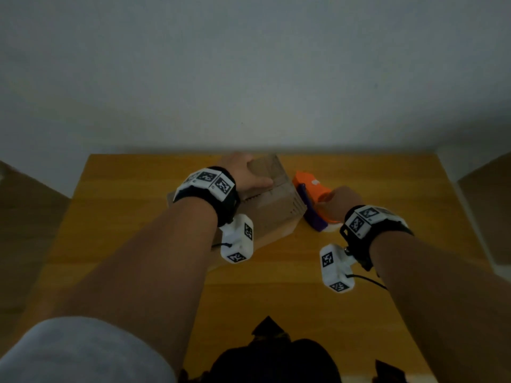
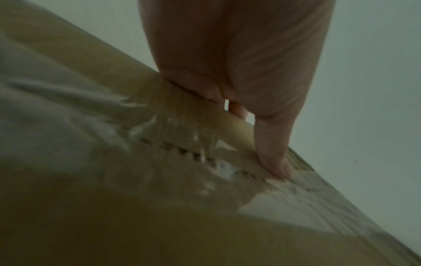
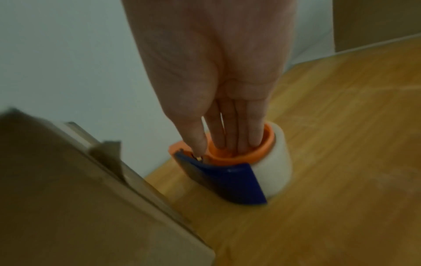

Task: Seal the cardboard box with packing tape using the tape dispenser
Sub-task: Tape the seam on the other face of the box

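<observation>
We judge dispenser [image 3: 230, 172] light, rigid plastic; best hold through orange core ring. Right hand [image 3: 218, 90] above it, straight fingers [image 3: 255, 133] dipped into ring, grip not closed. Tape roll smooth, whitish. Box [image 1: 273, 205] under left hand [image 1: 246, 172], flat on top, thumb on glossy wrinkled tape; cardboard stiff, likely light. Table wood.

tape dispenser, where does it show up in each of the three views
Head: the tape dispenser sits right of centre on the table, beside the cardboard box, partly under the right hand.
Left wrist: not in it.
Right wrist: centre, fingers reaching into its orange core.
Shared landmark: the cardboard box, to the dispenser's left in both views.
</observation>
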